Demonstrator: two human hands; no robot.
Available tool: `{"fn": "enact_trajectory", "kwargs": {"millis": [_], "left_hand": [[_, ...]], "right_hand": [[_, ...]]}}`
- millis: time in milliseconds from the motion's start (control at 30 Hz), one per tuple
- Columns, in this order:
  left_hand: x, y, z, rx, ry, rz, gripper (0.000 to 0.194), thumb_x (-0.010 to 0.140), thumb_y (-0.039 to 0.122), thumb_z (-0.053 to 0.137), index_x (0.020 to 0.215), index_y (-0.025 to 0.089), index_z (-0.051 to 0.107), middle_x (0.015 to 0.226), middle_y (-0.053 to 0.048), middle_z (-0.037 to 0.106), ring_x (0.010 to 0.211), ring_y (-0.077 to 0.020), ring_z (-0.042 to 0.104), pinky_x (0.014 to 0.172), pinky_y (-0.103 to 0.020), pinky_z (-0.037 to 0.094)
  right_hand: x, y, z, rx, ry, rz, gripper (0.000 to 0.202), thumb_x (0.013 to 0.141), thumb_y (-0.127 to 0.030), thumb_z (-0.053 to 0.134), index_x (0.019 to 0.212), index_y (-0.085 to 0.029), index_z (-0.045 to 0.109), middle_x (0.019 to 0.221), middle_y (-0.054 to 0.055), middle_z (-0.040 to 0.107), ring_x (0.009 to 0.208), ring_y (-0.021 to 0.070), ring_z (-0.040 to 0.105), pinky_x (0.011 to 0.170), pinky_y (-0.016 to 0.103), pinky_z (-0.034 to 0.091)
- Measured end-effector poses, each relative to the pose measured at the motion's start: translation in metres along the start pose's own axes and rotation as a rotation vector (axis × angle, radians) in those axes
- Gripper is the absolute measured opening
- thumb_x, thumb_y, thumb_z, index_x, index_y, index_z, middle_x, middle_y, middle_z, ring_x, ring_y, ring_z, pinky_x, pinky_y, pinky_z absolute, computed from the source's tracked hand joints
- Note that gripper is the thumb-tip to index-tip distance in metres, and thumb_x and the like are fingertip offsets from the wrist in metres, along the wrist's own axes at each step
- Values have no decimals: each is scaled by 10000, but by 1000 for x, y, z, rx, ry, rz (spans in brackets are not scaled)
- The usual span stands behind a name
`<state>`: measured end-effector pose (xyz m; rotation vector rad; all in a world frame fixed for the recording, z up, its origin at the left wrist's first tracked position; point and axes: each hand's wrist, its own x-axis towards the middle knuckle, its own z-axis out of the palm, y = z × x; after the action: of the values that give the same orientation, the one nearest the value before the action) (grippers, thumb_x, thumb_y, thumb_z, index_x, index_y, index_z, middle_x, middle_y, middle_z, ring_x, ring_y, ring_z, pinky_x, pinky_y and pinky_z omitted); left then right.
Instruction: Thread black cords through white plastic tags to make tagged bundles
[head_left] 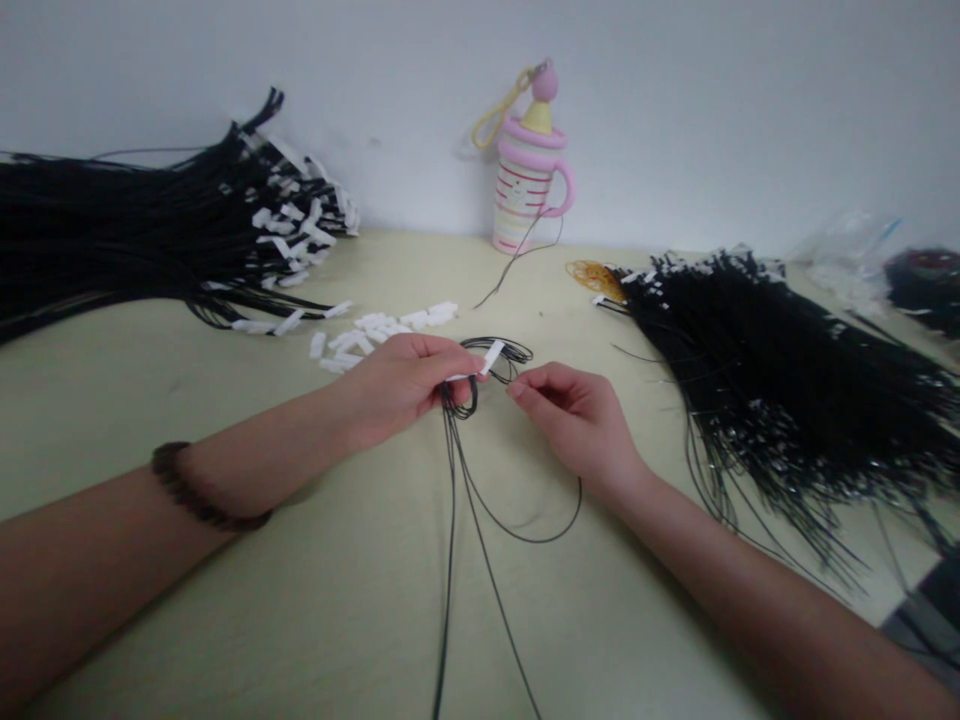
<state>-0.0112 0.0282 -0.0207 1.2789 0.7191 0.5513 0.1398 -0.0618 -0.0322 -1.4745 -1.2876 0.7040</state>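
Between the thumb and fingers of my left hand [412,385] is a small looped bundle of thin black cords [461,408], together with a white tag [492,357] that sticks out past the thumb. Strands from the bundle hang down over the table's front. My right hand [574,415] is just to the right, its thumb and forefinger pinched on a thin black cord that runs back toward the bundle. One strand makes a wide loop below my right hand. The finest ends at the fingertips are too small to make out.
Loose white tags [371,335] lie behind my left hand. A big pile of tagged black cords [150,220] is at the left, another pile of black cords [795,380] at the right. A pink-and-white cup [523,185] stands against the wall. A clear plastic bag [847,255] sits far right.
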Motion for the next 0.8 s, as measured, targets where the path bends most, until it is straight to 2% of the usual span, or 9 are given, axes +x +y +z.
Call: {"fn": "enact_trajectory", "kwargs": {"millis": [567,667,800], "left_hand": [[-1,-1,2,57,36,46,211,723,238,612,540,133,592,501,12,544,522,-80,474,549,-238,346],[0,-3,0,93,28,57,207,727,265,609,559,144,605,514,14,553,533,-86,478,556,-241,347],[-1,-6,0,201,38,105,233,739,305,592,554,162,601,535,16,568,548,-96,484,575,-248,351]], "right_hand": [[-2,-4,4,68,-41,84,167,764,-275,569,703,-121,585,567,-38,442,514,57,351,472,196,268],[-3,-2,5,37,-41,58,165,774,-270,559,702,-123,580,581,-32,453,527,62,368,488,199,289],[-5,2,5,-92,-5,-53,142,790,-250,537,726,-133,584,640,-7,518,575,80,436,532,209,341]]}}
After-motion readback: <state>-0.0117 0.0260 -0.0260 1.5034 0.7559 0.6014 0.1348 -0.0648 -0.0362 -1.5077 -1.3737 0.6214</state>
